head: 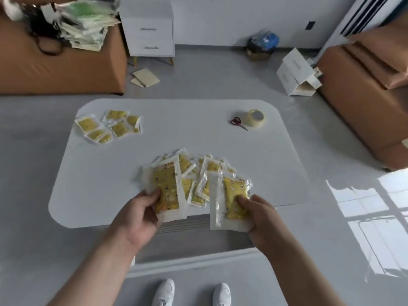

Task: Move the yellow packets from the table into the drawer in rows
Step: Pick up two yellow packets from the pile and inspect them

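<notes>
A loose pile of yellow packets [199, 171] in clear wrappers lies on the white table [92, 173] near its front edge. My left hand [138, 214] grips a stack of yellow packets [166, 184] by its lower left corner. My right hand [259, 214] pinches a single yellow packet [231, 191], thumb on top, over the table's front edge. A second, smaller group of yellow packets [108, 125] sits at the table's far left. Below the front edge the open drawer [198, 237] shows as a dark gap, its inside mostly hidden.
Red scissors [238, 123] and a roll of tape [256, 118] lie at the table's far right. Brown boxes [364, 96] stand to the right, a brown sofa [55, 69] with stacked bags at the back left, and a white cabinet [150, 29] behind.
</notes>
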Tool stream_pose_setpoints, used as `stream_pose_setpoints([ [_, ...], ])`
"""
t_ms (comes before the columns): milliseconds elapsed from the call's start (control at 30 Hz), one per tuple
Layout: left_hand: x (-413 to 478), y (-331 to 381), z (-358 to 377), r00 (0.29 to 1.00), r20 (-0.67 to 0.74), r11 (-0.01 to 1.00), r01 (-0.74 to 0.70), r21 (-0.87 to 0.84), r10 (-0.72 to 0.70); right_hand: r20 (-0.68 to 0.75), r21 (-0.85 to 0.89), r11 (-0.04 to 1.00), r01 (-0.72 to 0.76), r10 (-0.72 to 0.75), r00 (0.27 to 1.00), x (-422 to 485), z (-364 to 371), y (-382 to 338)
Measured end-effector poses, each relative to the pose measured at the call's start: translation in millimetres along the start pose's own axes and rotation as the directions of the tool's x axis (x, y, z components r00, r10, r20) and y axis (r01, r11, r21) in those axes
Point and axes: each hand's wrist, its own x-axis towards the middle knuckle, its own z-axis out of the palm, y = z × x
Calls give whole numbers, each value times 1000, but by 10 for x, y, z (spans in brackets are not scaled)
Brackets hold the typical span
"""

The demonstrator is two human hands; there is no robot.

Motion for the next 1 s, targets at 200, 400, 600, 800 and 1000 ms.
stream_pose_setpoints([
  [200, 734, -522, -484, 993, -34, 984, -116, -135, 112, 30, -23, 1000, -16, 17, 999, 941, -378, 626],
  [400, 1486, -914, -1053, 972, 54, 967, -220, -131, 229, 142, 47, 999, 16, -23, 990, 1806, -412, 1299],
  [600, 2089, -946, -1439, 936, 143, 945, -306, -118, 321, 336, 111, 989, 96, -128, 933, 2417, -246, 1759],
  [800, 2401, -844, -1611, 897, 192, 917, -393, -62, 398, 474, 86, 977, 196, -213, 854, 2791, -26, 1929],
  [1000, 2458, -900, -1660, 855, 211, 875, -485, 4, 473, 539, 19, 979, 204, -182, 822, 2904, -73, 2057],
])
